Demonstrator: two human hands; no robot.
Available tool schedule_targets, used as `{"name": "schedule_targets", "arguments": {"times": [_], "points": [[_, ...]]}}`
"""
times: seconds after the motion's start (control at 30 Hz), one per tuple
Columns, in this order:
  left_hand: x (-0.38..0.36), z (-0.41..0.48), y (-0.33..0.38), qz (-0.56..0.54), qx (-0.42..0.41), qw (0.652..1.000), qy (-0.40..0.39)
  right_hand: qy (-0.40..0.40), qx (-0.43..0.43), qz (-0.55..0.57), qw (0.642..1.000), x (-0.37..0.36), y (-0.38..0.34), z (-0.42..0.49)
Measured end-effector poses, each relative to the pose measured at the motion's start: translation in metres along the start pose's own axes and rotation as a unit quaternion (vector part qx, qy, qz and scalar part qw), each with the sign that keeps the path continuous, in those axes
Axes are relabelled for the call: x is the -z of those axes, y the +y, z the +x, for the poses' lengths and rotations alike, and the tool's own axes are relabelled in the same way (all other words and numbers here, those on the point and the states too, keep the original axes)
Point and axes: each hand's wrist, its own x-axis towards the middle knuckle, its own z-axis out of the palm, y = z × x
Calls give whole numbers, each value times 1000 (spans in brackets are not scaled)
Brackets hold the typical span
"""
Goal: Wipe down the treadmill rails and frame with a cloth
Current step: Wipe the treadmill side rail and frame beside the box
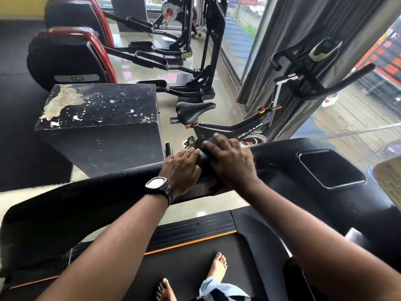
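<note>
I stand barefoot on the treadmill belt (pixel 195 259) and face its left handrail (pixel 86 198), a thick black padded bar that runs into the console (pixel 282 161). A dark cloth (pixel 204 165) is wrapped over the rail where it meets the console. My right hand (pixel 231 162) presses down on the cloth with its fingers curled over it. Just to the left, my left hand (pixel 181 168), with a watch on the wrist, grips the rail, its fingertips touching the cloth's edge. Most of the cloth is hidden under my hands.
A scuffed black box (pixel 102 118) stands just beyond the rail. A spin bike (pixel 217 124) is behind it by the curtain (pixel 288 51) and window. Ellipticals (pixel 71 57) stand farther back. The console has a recessed tray (pixel 329 168). An orange-edged side rail (pixel 195 230) borders the belt.
</note>
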Motion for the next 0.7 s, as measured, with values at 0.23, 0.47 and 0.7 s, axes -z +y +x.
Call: {"name": "schedule_targets", "arguments": {"times": [0.23, 0.47, 0.7], "points": [[-2, 0, 4, 4, -3, 1000, 3, 60, -95, -13, 994, -18, -19, -44], [-3, 7, 12, 6, -17, 1000, -5, -1, -113, 16, 993, -1, 33, -9], [-6, 20, 25, 0, -16, 1000, -16, 71, -28, -18, 997, -21, -5, -44]]}}
